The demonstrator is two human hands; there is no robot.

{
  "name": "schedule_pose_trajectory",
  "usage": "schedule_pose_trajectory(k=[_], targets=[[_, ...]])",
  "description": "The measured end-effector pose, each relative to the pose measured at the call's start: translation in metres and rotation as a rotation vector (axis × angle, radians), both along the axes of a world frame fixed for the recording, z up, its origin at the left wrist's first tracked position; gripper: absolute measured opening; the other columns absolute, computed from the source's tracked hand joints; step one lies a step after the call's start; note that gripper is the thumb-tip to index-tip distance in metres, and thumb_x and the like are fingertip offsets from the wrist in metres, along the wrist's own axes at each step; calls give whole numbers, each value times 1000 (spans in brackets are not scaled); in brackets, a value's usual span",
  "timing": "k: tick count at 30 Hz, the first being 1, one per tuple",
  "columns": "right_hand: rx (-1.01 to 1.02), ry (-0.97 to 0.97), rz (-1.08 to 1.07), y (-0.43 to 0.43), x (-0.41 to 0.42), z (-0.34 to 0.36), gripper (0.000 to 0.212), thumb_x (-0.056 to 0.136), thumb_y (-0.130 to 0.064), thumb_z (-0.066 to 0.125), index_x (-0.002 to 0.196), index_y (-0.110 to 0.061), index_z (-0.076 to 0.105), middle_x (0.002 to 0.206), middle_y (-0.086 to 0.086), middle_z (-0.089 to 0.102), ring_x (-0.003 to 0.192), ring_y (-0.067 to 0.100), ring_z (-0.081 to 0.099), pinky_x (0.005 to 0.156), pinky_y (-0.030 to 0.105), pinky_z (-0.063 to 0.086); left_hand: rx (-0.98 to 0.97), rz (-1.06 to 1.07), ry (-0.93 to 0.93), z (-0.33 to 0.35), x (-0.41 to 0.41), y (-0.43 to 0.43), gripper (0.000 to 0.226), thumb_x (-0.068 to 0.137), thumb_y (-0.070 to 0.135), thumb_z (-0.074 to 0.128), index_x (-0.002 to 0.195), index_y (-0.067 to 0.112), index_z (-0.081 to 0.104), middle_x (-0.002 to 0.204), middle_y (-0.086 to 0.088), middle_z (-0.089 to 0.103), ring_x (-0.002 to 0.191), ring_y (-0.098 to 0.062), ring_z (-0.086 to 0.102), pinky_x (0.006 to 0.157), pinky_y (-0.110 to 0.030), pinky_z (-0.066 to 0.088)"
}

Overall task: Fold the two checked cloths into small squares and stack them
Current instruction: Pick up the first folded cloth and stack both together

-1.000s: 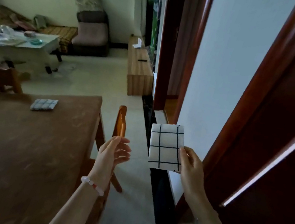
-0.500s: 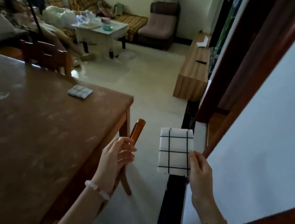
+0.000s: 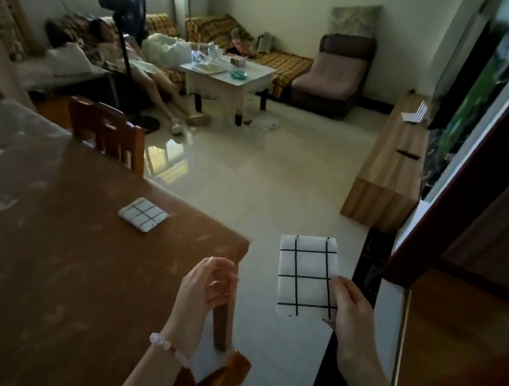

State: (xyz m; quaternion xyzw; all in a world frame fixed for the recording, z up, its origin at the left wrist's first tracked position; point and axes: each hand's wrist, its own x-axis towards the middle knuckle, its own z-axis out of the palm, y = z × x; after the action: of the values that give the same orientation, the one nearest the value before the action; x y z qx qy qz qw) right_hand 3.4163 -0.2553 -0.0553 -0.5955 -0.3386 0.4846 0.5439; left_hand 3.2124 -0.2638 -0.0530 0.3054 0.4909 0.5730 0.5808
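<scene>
While pinched in R hand (image 3: pixel 351 317) by one edge, cloth 2 (image 3: pixel 306 277) folded | L hand (image 3: pixel 204 287) loose, empty | carry to cloth 1 (image 3: pixel 142 218) on table (image 3: pixel 41 261), square edges, lay flat on top

Folded cloth (image 3: pixel 143 218) on table (image 3: pixel 41 261) near far right corner; second folded cloth (image 3: pixel 306 277) off table's right edge, in right hand (image 3: pixel 352 314).

You've got 1 view only, head-worn wide-angle cam, looking fwd and down from standing height. Your left hand (image 3: pixel 199 296) and right hand (image 3: pixel 351 317) sit close at the bottom edge. The brown wooden dining table (image 3: pixel 41 261) fills the lower left; the pale tiled floor (image 3: pixel 266 168) runs away twd the far living-room wall. Edges bow w/ lens distortion.
</scene>
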Motion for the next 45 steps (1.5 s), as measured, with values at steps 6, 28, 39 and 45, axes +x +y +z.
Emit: schedule_pose_trajectory(k=[6,28,39,45], targets=[[-58,23,122,100,4,-2,21,94,-18,49,83,-14,66,86,9,69,81,23,64,69,37,53,-3,86,-27,-3,13,73,25,93,19,43,93,3,61,77,-11,67,67,-20,65,62,-28,54],[-300,77,1084,400,-57,-26,17,94,-12,49,102,-4,61,92,13,70,73,20,67,54,24,53,-227,931,-27,-28,36,257,34,100,26,35,99,3,61,86,-14,68,78,-24,65,70,-33,53],[-380,-118,1420,486,-213,-51,15,94,-15,50,95,-6,62,88,12,69,77,23,64,58,27,49,-330,1227,-150,-79,-64,313,30,98,23,40,94,4,63,84,-16,67,79,-27,62,72,-36,51],[-373,-273,1600,504,-303,-61,14,95,-13,48,91,-8,60,91,14,66,81,26,62,62,29,48,-410,1408,-239,-92,-103,319,29,98,22,41,94,3,63,80,-13,68,74,-22,62,68,-33,49]])
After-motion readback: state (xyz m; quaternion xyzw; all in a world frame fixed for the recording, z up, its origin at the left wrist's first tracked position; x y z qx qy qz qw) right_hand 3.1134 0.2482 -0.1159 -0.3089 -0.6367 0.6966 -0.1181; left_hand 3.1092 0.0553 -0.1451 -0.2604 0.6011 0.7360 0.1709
